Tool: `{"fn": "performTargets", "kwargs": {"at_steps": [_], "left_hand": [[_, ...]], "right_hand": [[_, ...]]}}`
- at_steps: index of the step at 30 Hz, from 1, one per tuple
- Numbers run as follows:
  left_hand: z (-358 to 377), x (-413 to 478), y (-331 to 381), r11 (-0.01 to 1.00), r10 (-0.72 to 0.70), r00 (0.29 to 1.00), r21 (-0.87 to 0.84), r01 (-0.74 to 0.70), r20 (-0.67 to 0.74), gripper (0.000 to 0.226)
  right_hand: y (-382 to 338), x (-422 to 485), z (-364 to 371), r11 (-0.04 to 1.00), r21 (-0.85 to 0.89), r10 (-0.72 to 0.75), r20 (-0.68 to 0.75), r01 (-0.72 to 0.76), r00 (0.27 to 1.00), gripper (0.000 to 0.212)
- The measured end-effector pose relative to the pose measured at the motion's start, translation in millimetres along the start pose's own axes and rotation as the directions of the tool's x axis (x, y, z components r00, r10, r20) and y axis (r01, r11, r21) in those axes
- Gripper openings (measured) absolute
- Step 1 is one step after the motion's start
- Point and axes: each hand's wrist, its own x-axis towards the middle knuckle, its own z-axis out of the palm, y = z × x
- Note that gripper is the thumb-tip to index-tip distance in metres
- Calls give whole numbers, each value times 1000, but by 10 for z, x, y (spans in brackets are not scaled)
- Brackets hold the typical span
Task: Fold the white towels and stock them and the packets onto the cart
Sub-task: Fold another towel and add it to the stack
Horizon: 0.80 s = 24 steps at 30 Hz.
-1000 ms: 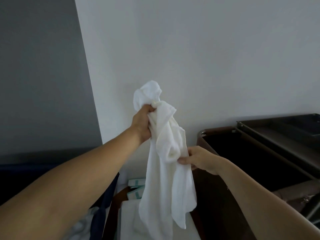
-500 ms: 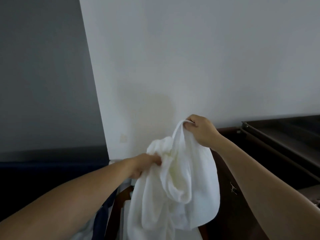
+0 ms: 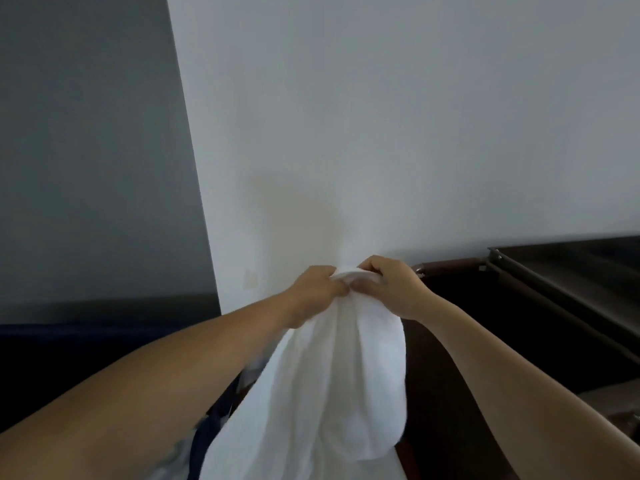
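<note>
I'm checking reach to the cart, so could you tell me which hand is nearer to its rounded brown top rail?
Right. The right hand, gripping the white towel, is just left of the rounded brown rail; the left hand grips it farther left.

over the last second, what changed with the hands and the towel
The left hand came down from its high hold and the right hand rose, so both now pinch the top edge of the soft white cloth towel side by side. Neither let go; the dark brown cart at right stayed put.
</note>
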Motion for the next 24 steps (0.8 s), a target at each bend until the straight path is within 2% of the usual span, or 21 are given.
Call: {"fn": "performTargets", "kwargs": {"at_steps": [2,3,6,9,11,14,16,17,19,20,22,24], "left_hand": [[-38,45,148,996,46,991,-71,-55,-128,22],[-78,76,252,986,48,977,-146,-79,-206,14],[-297,141,658,915,-16,931,-380,-133,-364,14],[-543,131,972,835,-81,908,-525,-163,-411,10],[-623,115,1027,785,-115,897,-592,-181,-427,7],[-571,106,873,779,-189,897,-617,-111,-400,7],[-440,105,598,807,-274,909,-589,41,-313,7],[-366,81,417,843,-300,924,-519,141,-237,7],[-230,-9,46,916,-326,945,-242,319,13,13],[-185,-52,-107,931,-336,926,-88,354,169,25],[-131,-119,-268,937,-348,841,131,324,415,41],[-137,-129,-252,950,-313,799,174,261,514,44]], "right_hand": [[93,-26,-55,998,-28,61,52,-59,997,23],[128,-44,-80,996,-33,89,70,-87,994,23],[194,-60,-166,988,57,144,-11,-143,990,19],[129,-25,-325,947,296,183,-164,-129,969,23],[32,21,-435,887,454,213,-253,-78,944,18],[-164,51,-570,822,567,190,-362,53,913,9],[-250,64,-630,819,559,153,-427,127,891,10],[-270,74,-636,833,535,136,-444,140,885,11],[-269,85,-588,873,472,108,-435,124,894,16],[-242,90,-523,894,436,92,-403,103,910,18],[-181,70,-353,928,366,48,-301,69,952,18],[-146,47,-201,952,300,-6,-170,58,985,13]]}}
